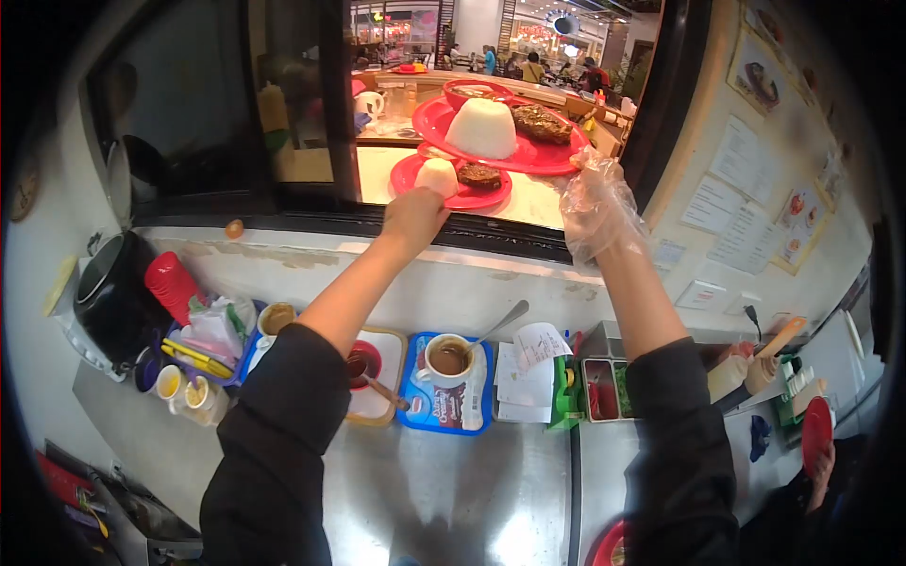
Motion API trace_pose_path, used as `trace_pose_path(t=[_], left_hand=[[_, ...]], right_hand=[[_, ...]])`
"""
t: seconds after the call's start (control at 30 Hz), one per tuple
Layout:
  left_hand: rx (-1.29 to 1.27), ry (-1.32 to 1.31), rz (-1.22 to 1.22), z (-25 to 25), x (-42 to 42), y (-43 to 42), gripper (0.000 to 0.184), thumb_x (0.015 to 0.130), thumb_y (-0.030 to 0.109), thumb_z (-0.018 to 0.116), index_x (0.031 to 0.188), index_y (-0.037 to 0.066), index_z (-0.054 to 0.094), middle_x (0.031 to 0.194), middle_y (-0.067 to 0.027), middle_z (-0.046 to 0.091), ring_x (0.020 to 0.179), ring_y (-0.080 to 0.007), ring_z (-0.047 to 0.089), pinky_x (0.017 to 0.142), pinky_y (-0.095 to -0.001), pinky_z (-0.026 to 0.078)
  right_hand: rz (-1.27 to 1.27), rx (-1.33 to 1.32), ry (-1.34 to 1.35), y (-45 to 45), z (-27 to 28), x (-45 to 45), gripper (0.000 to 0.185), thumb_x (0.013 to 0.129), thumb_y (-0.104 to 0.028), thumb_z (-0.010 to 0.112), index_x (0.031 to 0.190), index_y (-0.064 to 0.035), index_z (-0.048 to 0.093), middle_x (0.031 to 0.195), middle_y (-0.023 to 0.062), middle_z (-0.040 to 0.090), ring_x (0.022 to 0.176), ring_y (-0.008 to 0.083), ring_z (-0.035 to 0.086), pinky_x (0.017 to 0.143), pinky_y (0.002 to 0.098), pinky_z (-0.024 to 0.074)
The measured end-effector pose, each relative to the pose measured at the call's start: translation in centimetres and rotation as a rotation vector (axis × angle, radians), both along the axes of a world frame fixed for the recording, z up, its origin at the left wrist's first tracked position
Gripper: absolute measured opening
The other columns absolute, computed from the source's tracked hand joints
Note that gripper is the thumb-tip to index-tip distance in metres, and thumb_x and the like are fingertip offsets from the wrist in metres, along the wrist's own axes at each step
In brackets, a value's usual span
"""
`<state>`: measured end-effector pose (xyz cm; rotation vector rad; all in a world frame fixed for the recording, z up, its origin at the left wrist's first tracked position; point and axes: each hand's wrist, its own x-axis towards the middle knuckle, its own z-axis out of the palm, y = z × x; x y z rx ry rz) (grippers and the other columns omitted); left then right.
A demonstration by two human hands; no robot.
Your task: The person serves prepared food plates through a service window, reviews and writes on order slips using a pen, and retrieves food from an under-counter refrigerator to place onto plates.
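Observation:
My right hand, in a clear plastic glove, grips the right rim of a large red plate. On that plate are a molded mound of white rice and a browned meat patty; a red bowl shows just behind. My bare left hand reaches to the window opening, fingers closed at the near rim of a smaller red plate. This lower plate carries a smaller rice mound and a dark patty. The larger plate is tilted and partly above the smaller one.
Below the window, a blue tray holds a cup of brown sauce with a spoon. Paper slips lie beside it. Stacked red cups stand left. At right, another person's hand holds a red plate. The dark window frame borders the opening.

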<state>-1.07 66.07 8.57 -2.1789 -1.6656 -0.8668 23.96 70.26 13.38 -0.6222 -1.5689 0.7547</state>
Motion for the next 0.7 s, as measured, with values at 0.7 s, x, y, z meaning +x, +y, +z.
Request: trace_pose_path(t=[0.7], left_hand=[[-0.157, 0.283, 0.139, -0.8, 2.4, 10.9, 0.036, 0.067, 0.034, 0.07, 0.087, 0.003, 0.067, 0.091, -0.0138, 0.065, 0.087, -0.0257, 0.063, 0.075, -0.0367, 0.051]], right_hand=[[-0.961, -0.236, -1.552, 10.3, -4.3, 1.8, 0.045, 0.071, -0.035, 0.06, 0.105, -0.0049, 0.059, 0.106, 0.0088, 0.06, 0.094, 0.0218, 0.061, 0.069, 0.0396, 0.0505]])
